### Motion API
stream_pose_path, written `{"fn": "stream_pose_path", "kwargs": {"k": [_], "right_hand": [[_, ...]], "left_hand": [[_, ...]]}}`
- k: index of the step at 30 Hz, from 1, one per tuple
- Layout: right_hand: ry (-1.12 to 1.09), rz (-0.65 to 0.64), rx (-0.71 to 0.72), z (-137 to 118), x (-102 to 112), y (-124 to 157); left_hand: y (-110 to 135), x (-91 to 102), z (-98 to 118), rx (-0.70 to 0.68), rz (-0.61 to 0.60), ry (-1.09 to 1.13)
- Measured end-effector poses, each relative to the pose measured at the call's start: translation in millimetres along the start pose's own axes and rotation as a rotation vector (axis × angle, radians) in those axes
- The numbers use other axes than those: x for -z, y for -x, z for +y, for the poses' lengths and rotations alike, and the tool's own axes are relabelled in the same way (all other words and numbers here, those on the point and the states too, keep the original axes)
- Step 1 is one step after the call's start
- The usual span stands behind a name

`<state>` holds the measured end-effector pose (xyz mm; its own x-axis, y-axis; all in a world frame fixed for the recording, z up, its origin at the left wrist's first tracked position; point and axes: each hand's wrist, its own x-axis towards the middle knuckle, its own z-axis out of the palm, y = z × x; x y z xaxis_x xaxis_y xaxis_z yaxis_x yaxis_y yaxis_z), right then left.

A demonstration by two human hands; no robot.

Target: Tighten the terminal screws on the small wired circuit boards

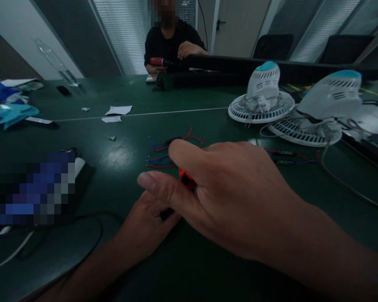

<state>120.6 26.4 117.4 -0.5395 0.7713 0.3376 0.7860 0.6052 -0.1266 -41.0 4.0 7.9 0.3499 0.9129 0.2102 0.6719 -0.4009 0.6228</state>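
Observation:
My right hand (227,188) reaches across the middle of the dark green table (119,138), thumb and forefinger closed around a small orange and black tool (185,179). My left hand (145,228) lies below it, partly covered, its fingers curled on a dark part (166,214) that I cannot make out. Just beyond the fingertips lies a tangle of red and blue wires (164,153).
Two white fan parts with teal caps (264,94) (327,107) rest on grilles at the right, with loose wires (290,155) beside them. Paper scraps (118,111) lie mid-table. A person in black (173,44) sits opposite holding a red tool. A blurred box (34,188) sits left.

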Motion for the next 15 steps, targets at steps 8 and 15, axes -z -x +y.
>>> {"fn": "stream_pose_path", "kwargs": {"k": [8,15], "right_hand": [[0.028,-0.004,0.021,2.4,-2.2,1.4],[-0.019,-0.017,0.016,2.5,-4.2,0.4]], "left_hand": [[0.6,-1.9,-3.1,-0.017,-0.051,-0.082],[3.5,-3.5,-2.5,0.071,-0.055,-0.027]]}}
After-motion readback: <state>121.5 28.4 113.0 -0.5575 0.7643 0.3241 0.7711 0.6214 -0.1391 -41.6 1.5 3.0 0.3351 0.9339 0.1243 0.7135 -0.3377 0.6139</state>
